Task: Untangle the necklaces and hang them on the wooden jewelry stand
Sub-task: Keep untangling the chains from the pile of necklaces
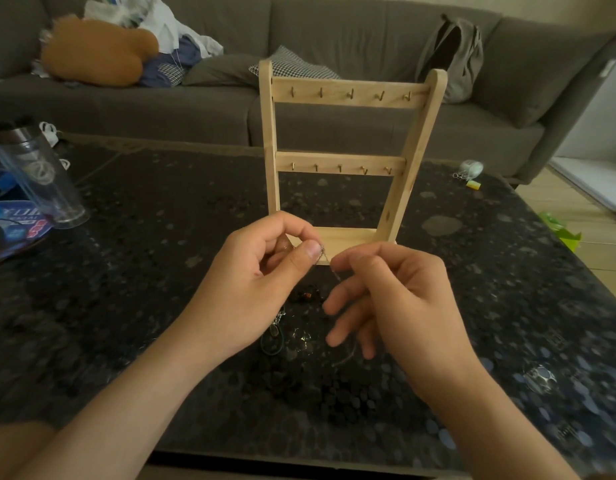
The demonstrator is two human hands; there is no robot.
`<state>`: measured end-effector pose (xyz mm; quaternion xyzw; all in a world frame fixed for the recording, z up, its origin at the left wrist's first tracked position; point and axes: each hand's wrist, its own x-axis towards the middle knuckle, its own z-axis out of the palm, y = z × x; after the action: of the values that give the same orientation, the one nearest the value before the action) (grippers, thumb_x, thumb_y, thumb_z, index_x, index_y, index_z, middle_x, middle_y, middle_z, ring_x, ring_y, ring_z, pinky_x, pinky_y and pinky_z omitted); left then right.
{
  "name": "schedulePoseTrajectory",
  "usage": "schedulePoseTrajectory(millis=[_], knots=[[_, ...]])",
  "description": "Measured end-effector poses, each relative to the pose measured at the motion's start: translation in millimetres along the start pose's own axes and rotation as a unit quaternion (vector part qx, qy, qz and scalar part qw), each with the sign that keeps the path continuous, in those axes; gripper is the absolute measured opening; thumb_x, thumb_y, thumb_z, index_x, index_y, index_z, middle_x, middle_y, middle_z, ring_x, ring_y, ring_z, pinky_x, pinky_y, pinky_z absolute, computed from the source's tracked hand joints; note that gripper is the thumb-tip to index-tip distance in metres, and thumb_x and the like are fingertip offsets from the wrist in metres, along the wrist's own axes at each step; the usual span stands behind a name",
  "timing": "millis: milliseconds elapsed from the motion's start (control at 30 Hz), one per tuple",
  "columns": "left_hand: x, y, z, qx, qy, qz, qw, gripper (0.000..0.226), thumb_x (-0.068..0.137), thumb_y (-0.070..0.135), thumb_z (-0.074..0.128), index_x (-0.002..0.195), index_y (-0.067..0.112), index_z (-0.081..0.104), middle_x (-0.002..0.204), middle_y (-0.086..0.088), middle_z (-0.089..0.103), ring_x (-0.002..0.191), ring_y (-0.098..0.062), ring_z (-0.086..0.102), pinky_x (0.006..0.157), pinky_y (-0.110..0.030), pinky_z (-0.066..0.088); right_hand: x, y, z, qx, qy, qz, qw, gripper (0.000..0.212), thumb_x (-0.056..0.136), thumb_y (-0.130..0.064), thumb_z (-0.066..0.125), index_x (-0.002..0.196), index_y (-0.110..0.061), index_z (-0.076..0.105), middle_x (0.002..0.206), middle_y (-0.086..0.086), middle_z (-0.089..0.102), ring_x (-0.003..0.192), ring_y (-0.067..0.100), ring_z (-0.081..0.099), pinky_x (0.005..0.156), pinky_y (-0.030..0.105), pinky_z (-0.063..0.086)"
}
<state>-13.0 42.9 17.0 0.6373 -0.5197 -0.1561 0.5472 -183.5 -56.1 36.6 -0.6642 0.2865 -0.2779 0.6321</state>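
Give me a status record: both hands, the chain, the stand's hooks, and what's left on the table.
left hand: pinches chain at the thumb tip, in front of the stand's base
right hand: appears to pinch the same chain just lower, other fingers loosely spread
chain: thin, silver, short stretch running between the hands, lifted off table
stand: upright on table, two bars
hooks: five per bar, all bare
tangle: more necklaces on table under the hands
hung so far: none
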Motion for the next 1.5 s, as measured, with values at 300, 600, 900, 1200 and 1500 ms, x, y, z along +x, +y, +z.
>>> schedulePoseTrajectory(millis=[300, 600, 900, 1200, 1500], knots=[[0.3, 3.6, 1.4, 0.039, 0.005, 0.034, 0.999, 0.009, 0.105, 0.029, 0.066, 0.102, 0.03, 0.075, 0.073, -0.018, 0.045, 0.07, -0.037, 0.052, 0.071, -0.05, 0.053, -0.9, -2.2, 4.2, -0.007, -0.037, -0.003, 0.999, 0.011, 0.108, -0.024, 0.06, 0.118, -0.023, 0.064, 0.074, 0.017, 0.077, 0.054, 0.036, 0.075, 0.034, 0.027, 0.046], [0.9, 2.2, 2.5, 0.06, 0.016, 0.039, 0.997, 0.008, 0.104, 0.03, 0.068, 0.101, 0.032, 0.076, 0.072, -0.013, 0.046, 0.068, -0.032, 0.052, 0.07, -0.049, 0.053, -3.8, 8.5, 7.0, -0.08, 0.062, -0.097, 0.99, 0.018, 0.097, -0.009, 0.076, 0.102, -0.02, 0.062, 0.103, -0.007, 0.071, 0.063, 0.021, 0.08, 0.035, 0.036, 0.054], [1.8, 4.7, 3.9, 0.052, 0.011, 0.037, 0.998, 0.006, 0.101, 0.031, 0.07, 0.099, 0.033, 0.075, 0.071, -0.01, 0.043, 0.066, -0.026, 0.05, 0.067, -0.025, 0.046, 0.7, 3.2, 5.0, 0.053, 0.007, -0.054, 0.997, 0.037, 0.101, -0.001, 0.067, 0.113, -0.023, 0.039, 0.103, 0.013, 0.07, 0.058, 0.04, 0.075, 0.035, 0.028, 0.046], [1.3, 7.4, 4.3, 0.04, -0.001, 0.03, 0.999, 0.006, 0.1, 0.033, 0.07, 0.099, 0.034, 0.077, 0.073, -0.011, 0.045, 0.07, -0.028, 0.053, 0.072, -0.033, 0.053, 2.0, 2.2, 6.7, 0.071, 0.009, -0.028, 0.997, 0.037, 0.102, -0.005, 0.066, 0.119, -0.023, 0.038, 0.105, 0.011, 0.073, 0.06, 0.037, 0.076, 0.036, 0.027, 0.043], [0.2, 11.2, 3.5, 0.033, 0.001, 0.016, 0.999, 0.012, 0.094, 0.04, 0.072, 0.097, 0.033, 0.081, 0.076, -0.012, 0.053, 0.07, -0.024, 0.054, 0.067, -0.03, 0.05, 4.7, 3.5, 7.8, 0.071, -0.027, -0.026, 0.997, 0.034, 0.104, 0.002, 0.056, 0.112, -0.023, 0.035, 0.109, 0.015, 0.075, 0.056, 0.033, 0.07, 0.041, 0.032, 0.05]])
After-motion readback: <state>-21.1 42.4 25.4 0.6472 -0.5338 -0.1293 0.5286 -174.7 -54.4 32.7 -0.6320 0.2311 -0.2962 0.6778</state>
